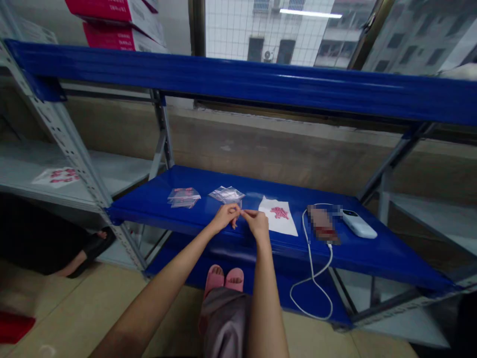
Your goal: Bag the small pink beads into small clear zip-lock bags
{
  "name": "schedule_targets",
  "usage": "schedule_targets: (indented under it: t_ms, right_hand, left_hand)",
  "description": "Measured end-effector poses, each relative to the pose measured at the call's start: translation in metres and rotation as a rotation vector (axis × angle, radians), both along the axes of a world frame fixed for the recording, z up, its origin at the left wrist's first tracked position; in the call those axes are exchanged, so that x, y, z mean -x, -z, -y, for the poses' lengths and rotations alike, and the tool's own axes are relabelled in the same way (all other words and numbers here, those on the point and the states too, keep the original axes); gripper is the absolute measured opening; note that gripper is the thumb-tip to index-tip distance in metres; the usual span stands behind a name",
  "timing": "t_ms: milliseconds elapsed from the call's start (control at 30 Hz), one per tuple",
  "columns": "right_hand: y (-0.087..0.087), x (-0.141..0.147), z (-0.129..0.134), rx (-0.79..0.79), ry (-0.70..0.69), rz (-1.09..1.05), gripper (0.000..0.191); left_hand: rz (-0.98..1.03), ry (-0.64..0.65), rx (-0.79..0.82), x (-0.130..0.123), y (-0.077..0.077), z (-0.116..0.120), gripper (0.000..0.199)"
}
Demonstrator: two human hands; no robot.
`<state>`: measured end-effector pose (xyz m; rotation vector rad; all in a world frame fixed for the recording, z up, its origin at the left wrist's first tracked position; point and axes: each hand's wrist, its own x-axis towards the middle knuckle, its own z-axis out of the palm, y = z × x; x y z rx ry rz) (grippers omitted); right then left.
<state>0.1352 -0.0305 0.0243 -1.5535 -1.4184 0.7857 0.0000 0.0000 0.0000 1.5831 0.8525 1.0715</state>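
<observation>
The left hand (pixel 225 217) and right hand (pixel 256 223) pinch closely on something too small to identify, a clear plastic bag (pixel 226 195) lying just beyond the grip on the blue steel shelf (pixel 194 176); a slipped pinch could drop the held item over the shelf's front edge.

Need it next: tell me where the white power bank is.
In the head view, the white power bank lies toward the right end of the blue shelf, just right of a blurred object.

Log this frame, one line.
left hand: fingertips meet right's | right hand: anything held too small to tell | nearest: clear plastic bags | rest: white sheet, pink pieces, blue steel shelf
</observation>
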Motion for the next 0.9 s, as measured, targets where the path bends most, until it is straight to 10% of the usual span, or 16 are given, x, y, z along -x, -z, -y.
schedule_targets:
  t_ms: [467, 900]
  right_hand:
    - [0.023, -0.009, -0.01, 0.008, -0.01, -0.083, 0.023]
    - [0.009, -0.002, 0.0, 0.079, 0.13, 0.0, 0.019]
  left_hand:
    - [-0.214, -0.011, -0.045, -0.003, -0.004, 0.007, 0.026]
    - [-0.248, -0.002, -0.141, -0.005, -0.01, 0.013, 0.038]
